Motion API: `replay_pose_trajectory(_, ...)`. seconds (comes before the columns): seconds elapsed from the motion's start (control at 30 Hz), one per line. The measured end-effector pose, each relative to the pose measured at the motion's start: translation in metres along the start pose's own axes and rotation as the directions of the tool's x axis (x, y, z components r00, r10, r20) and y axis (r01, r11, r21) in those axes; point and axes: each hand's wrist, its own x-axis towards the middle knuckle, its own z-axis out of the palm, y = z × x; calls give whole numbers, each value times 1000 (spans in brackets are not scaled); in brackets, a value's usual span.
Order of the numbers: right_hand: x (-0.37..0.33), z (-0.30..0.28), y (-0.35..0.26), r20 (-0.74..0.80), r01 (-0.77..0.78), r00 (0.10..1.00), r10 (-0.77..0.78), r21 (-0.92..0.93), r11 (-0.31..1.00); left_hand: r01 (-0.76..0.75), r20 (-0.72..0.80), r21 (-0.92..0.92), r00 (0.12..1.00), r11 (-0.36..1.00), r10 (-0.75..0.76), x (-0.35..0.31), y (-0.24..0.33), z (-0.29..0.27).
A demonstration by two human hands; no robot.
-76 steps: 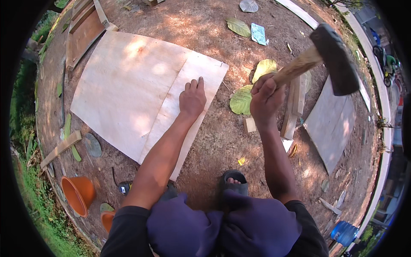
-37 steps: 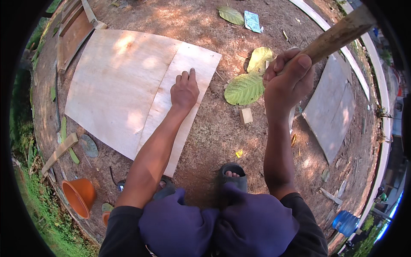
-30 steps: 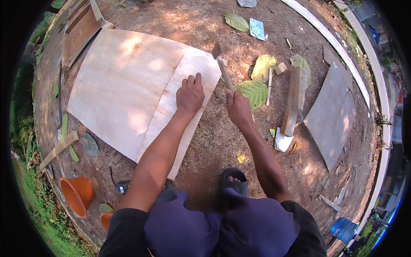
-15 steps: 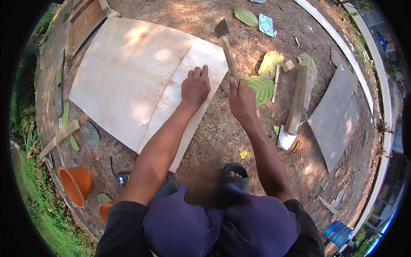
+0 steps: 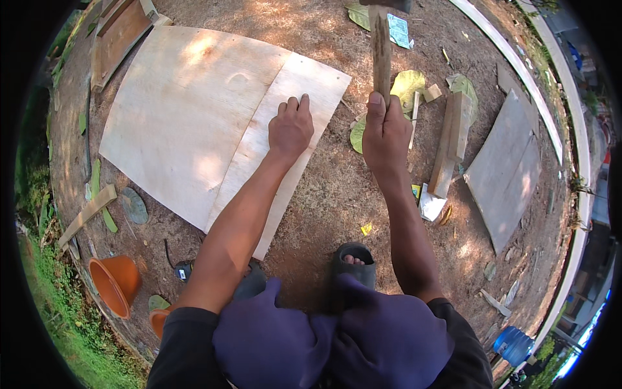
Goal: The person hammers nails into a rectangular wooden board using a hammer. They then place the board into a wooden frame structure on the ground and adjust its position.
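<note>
left hand (image 5: 290,128): half-curled on board (image 5: 188,123), cannot tell if holding
right hand (image 5: 387,135): raised, closed round hammer (image 5: 381,61)
ground (image 5: 324,211): brown, outdoors, leaves (image 5: 408,83) about

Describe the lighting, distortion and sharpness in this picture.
Head view: sun patches dapple the pale board; head view: fisheye distortion bows its edges, and the picture's corners go black; head view: the left hand and right hand look fairly sharp, while the top edge crops the hammer.
</note>
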Motion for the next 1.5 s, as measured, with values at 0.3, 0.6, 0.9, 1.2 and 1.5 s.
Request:
replay_pose_trajectory(0.3, -49, 35, 122, 243, -254, 901, 359, -375, 892, 11, -44, -52, 999, 999, -13, 0, 6, 6)
replay_pose_trajectory(0.6, -12, -10, 30, -12, -154, 988, 154, 35, 988, 41, -126, -401, 987, 915, -99, 3, -14, 1)
replay_pose_trajectory(0.9, -50, 22, 119, 250, -355, 886, 391, -176, 918, 461, 193, -808, 794, 366, -576, -42, -55, -94)
replay_pose_trajectory(1.2, -177, 38, 79, 530, -505, 760, 375, 120, 855, 447, 379, -889, 593, -101, -710, -133, -122, -236)
replay_pose_trajectory(1.5, -150, 9, 72, 623, -172, 765, 162, -44, 984, 590, 338, -806, 531, 52, -777, -211, -90, -296)
